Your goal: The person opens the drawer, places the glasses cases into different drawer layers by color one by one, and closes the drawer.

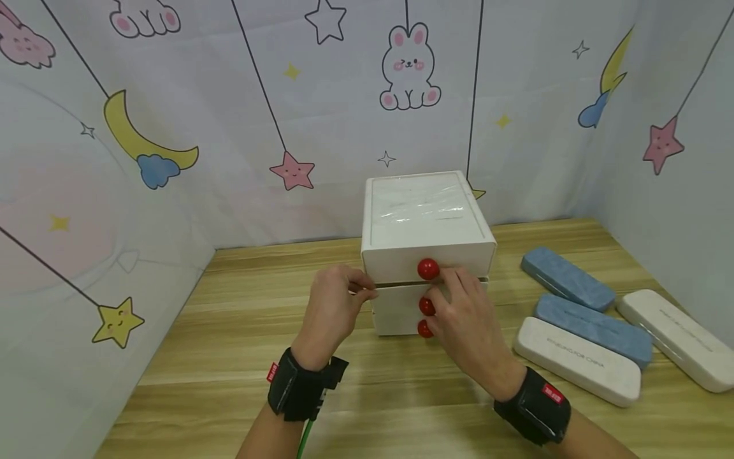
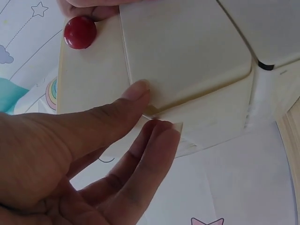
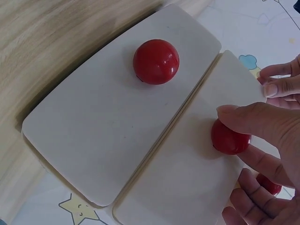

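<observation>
A white drawer box (image 1: 427,213) has three stacked drawers, each with a round red knob. My right hand (image 1: 467,319) pinches the middle drawer's red knob (image 3: 230,137) between thumb and index finger, its other fingers loosely bent. At the box's left side is my left hand (image 1: 335,303). Its thumb and fingertips pinch the upper left corner of the middle drawer (image 2: 187,47), thumb on the front and fingers at the side. The top red knob (image 1: 427,269) is just above my right fingers; the bottom red knob (image 3: 156,62) is untouched.
To the right lie several long rounded cases on the wooden table (image 1: 258,331): a blue case (image 1: 568,278), a second blue case (image 1: 593,328), a white case (image 1: 578,360) and another white case (image 1: 679,338). A patterned curtain (image 1: 344,115) hangs behind and at both sides.
</observation>
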A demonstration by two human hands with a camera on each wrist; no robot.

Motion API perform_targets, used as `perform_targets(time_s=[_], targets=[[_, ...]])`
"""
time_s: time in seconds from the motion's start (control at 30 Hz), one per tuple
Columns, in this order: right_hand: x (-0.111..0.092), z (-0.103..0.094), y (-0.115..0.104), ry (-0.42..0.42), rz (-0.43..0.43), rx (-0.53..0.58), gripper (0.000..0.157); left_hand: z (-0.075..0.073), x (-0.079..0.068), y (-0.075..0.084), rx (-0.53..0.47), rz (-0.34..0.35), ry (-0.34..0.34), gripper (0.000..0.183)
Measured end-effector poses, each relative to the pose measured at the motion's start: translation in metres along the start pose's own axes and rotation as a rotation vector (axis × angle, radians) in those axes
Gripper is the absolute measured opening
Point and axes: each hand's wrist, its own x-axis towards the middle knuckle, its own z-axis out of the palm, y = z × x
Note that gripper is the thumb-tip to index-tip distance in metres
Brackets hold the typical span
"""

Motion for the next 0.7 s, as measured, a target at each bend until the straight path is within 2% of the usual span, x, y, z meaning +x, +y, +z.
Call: perform_targets(time_s=[0.17,0.47,0.7], targets=[[-0.0007,-0.0008,-0.0001,-0.002,-0.004,0.004,0.033,0.0004,0.0013,-0.0035,0.009,0.043,0.013,0.004],[-0.0015,-0.0032,-0.0003,-0.007,-0.005,-0.002,0.032,-0.0009,-0.0011,-0.0007,0.025,0.042,-0.012,0.007],[-0.0014,-0.0031,0.0009,-0.002,-0.019,-0.017,0.033,-0.0012,-0.0015,-0.001,0.039,0.073,-0.03,0.004]])
